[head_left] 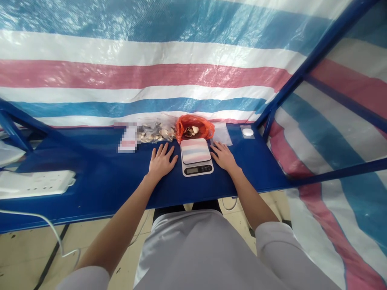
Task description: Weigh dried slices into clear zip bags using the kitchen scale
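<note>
A digital kitchen scale [196,157] stands on the blue tabletop between my hands, its shiny plate bare and its small display dark. My left hand [161,161] lies flat to the left of the scale, fingers spread, holding nothing. To the right, my right hand [223,155] rests with fingers apart, its fingertips close to the scale's edge and a flat clear plastic bag [223,133]. Just behind the scale sits an orange-red plastic bag [208,128], its mouth open on pale, dried-looking pieces [192,131]. Left of it lies a clear bag of similar pieces [155,133].
A white power strip [45,183] lies at the left, and a white cable [51,225] hangs over the front edge. A partly blurred white packet [129,137] and a small clear packet with a white oval [248,131] lie toward the back. Blue frame bars [302,76] and striped sheeting enclose the table.
</note>
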A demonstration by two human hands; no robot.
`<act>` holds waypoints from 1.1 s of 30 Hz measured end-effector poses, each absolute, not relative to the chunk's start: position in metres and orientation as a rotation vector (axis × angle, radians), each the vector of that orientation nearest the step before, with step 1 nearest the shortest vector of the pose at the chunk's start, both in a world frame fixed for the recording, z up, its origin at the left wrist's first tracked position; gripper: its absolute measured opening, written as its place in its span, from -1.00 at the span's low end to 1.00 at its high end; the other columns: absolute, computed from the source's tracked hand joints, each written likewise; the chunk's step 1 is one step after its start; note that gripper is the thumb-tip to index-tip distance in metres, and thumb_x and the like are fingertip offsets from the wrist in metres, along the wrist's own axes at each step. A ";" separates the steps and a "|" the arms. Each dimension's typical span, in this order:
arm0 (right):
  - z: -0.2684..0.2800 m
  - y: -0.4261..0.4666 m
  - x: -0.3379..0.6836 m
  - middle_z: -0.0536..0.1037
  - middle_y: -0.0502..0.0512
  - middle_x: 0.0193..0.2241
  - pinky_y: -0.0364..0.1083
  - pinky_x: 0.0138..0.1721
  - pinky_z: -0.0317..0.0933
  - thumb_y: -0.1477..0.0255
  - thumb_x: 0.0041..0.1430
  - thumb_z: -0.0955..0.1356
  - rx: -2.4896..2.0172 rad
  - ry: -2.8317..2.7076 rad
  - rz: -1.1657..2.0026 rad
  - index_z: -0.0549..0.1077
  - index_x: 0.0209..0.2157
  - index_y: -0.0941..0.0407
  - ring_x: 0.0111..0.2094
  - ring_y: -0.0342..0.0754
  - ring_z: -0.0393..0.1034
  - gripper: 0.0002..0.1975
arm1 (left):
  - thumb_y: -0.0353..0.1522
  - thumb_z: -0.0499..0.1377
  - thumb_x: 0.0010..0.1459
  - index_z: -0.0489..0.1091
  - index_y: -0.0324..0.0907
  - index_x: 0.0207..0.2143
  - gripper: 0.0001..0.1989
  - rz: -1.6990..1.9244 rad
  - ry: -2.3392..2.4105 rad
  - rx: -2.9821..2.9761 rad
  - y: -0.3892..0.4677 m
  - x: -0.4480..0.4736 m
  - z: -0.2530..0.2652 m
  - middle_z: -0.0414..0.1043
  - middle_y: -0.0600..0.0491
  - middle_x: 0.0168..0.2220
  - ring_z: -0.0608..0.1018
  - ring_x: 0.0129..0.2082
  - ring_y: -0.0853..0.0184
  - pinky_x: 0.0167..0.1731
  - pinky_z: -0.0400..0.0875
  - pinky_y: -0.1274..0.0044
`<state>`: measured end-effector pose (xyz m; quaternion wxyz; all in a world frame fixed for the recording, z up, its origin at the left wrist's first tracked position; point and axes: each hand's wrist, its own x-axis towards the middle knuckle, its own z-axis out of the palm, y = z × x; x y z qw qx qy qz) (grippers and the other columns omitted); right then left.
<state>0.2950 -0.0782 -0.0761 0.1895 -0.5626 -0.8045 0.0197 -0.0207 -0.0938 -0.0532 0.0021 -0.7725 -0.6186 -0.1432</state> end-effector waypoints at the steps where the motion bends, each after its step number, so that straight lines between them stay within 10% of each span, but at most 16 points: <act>1: -0.075 -0.078 0.295 0.32 0.23 0.33 0.27 0.38 0.04 0.26 0.44 0.20 -1.591 -2.272 0.063 0.43 0.24 0.11 0.37 0.23 0.15 -0.54 | -0.14 -0.02 0.35 0.33 -0.17 0.30 -0.43 -0.437 -1.937 -2.428 -0.094 -0.021 -0.053 0.17 -0.19 0.39 0.22 0.39 -0.09 0.33 0.04 -0.02; 23: -0.074 -0.079 0.293 0.33 0.20 0.32 0.26 0.38 0.05 0.28 0.43 0.21 -1.611 -2.258 0.059 0.43 0.23 0.09 0.37 0.22 0.17 -0.55 | -0.13 0.01 0.34 0.33 -0.14 0.30 -0.43 -0.454 -1.958 -2.422 -0.094 -0.020 -0.053 0.17 -0.17 0.39 0.22 0.39 -0.08 0.34 0.05 0.00; 33: -0.066 -0.073 0.301 0.50 0.18 0.20 0.16 0.28 0.27 0.31 0.43 0.19 -1.437 -2.072 0.012 0.53 0.12 0.06 0.31 0.13 0.29 -0.61 | -0.17 0.02 0.34 0.49 -0.15 0.09 -0.57 -0.824 -1.780 -2.356 -0.097 -0.023 -0.032 0.47 -0.15 0.19 0.42 0.27 0.05 0.30 0.22 0.18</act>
